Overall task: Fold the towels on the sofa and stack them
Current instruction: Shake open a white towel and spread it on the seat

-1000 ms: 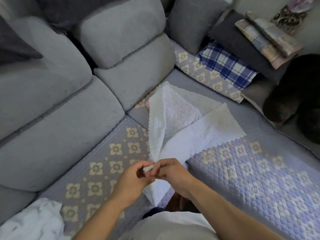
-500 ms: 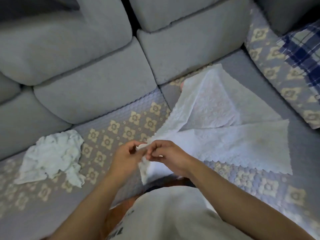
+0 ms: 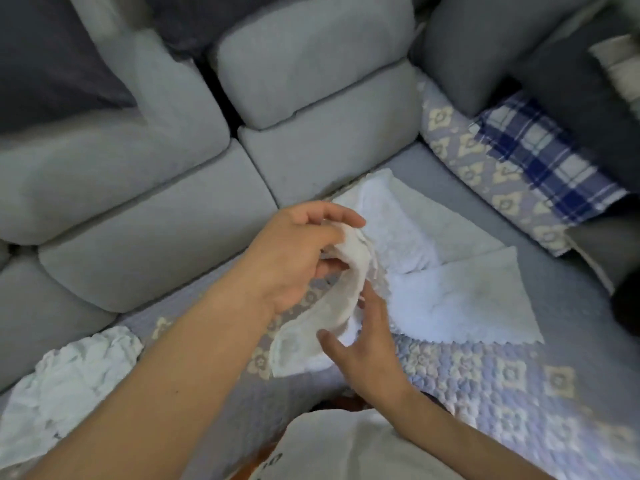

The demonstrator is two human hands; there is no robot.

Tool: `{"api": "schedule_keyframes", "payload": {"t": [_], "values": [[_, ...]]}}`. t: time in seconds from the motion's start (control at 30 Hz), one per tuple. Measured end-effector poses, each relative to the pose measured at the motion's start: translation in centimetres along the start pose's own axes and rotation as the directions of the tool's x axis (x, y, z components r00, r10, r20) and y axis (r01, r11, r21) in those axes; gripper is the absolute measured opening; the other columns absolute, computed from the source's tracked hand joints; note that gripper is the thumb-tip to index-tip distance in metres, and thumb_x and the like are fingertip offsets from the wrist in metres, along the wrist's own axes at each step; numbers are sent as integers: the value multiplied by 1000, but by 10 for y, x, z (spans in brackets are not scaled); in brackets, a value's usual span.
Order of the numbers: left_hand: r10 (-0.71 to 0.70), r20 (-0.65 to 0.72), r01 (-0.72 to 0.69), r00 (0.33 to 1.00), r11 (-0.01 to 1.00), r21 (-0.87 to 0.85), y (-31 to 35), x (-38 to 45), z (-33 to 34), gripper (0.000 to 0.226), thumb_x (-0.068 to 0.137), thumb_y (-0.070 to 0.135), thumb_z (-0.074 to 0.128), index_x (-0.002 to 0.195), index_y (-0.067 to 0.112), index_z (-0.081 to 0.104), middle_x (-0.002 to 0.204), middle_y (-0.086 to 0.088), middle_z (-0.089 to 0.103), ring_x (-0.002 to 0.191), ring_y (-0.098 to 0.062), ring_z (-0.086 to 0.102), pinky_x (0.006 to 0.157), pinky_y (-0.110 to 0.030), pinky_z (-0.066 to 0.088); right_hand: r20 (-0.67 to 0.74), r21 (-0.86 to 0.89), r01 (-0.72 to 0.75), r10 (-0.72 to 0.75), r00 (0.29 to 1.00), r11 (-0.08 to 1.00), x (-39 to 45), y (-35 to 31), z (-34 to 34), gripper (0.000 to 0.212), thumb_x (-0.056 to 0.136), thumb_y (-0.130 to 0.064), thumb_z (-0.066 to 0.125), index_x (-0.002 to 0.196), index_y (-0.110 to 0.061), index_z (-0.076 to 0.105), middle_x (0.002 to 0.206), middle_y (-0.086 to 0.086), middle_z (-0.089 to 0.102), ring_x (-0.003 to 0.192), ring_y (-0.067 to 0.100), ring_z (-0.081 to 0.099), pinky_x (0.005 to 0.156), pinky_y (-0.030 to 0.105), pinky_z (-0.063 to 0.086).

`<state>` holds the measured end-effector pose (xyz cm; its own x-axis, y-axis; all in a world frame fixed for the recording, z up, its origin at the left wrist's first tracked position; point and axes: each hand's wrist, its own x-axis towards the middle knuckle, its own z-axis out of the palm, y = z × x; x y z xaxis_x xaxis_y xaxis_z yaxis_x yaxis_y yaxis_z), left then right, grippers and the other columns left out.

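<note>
Spread across the quilted seat cover (image 3: 502, 382) of the grey sofa (image 3: 166, 237): a white towel (image 3: 450, 292), thin and limp, its far corner up against the sofa's back cushions, its scalloped edge running toward the right. Left hand (image 3: 294, 258) raised above the towel, fingers and thumb curled round a gathered corner so that a strip of cloth hangs down in a loose curve. Right hand (image 3: 367, 344) just below, fingers fairly straight and spread against that hanging strip, apparently steadying rather than pinching; exact contact hard to make out. Likely light, soft and floppy, with no stiffness to hold a crease, so best taken at two corners along one edge and kept taut, then laid flat. A second towel (image 3: 69, 379) lying crumpled well to the left of the spread towel, near the lower frame edge, not yet folded. A blue plaid cloth (image 3: 540, 161) and dark cushions (image 3: 485, 43) crowding the seat beyond the towel's right side; more bare seat cover between the two towels and toward the near right for laying out and stacking.
</note>
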<state>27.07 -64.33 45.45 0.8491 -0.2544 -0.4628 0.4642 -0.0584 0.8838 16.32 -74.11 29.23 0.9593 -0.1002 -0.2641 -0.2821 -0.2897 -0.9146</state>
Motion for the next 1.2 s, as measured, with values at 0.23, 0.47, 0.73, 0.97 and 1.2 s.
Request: {"api": "schedule_keyframes", "payload": {"t": [0.23, 0.47, 0.73, 0.97, 1.2], "values": [[78, 277, -56, 958, 995, -87, 26, -14, 51, 23, 90, -12, 54, 86, 6, 68, 83, -15, 72, 84, -27, 72, 79, -40, 63, -506, 127, 73, 1, 862, 989, -31, -39, -32, 67, 84, -38, 70, 143, -39, 38, 141, -17, 48, 130, 5, 48, 106, 39, 45], [106, 426, -63, 899, 992, -113, 48, -55, 116, 26, 94, -12, 47, 84, 6, 63, 93, -15, 59, 90, -26, 63, 82, -40, 62, -792, 63, 130, -30, 610, 989, -60, -91, -69, 48, 80, -42, 73, 120, -34, 48, 106, -15, 59, 97, 4, 59, 77, 28, 50], [153, 431, -99, 889, 984, -146, 69, -98, 157, 27, 95, -13, 42, 84, 3, 61, 95, -17, 55, 98, -28, 61, 77, -36, 61, -906, -19, -58, 7, 422, 998, -95, -138, -144, 32, 83, -54, 64, 101, -30, 53, 82, -15, 58, 81, 13, 60, 73, 39, 54], [160, 396, -74, 904, 972, -224, 75, -111, 176, 29, 94, -15, 42, 84, 3, 62, 95, -14, 54, 93, -29, 61, 86, -41, 59, -916, -317, -212, -241, 321, 925, -98, -127, -179, 32, 84, -37, 62, 114, -27, 55, 99, -7, 65, 91, 17, 59, 75, 38, 51], [205, 318, -56, 926, 905, -421, 96, -100, 181, 27, 96, -14, 41, 87, 3, 60, 95, -14, 50, 87, -25, 58, 78, -39, 60, -849, -178, -432, 84, 522, 884, -130, -1, -214, 7, 86, -18, 60, 90, -22, 56, 80, 0, 63, 69, 22, 59, 60, 39, 53]]}}
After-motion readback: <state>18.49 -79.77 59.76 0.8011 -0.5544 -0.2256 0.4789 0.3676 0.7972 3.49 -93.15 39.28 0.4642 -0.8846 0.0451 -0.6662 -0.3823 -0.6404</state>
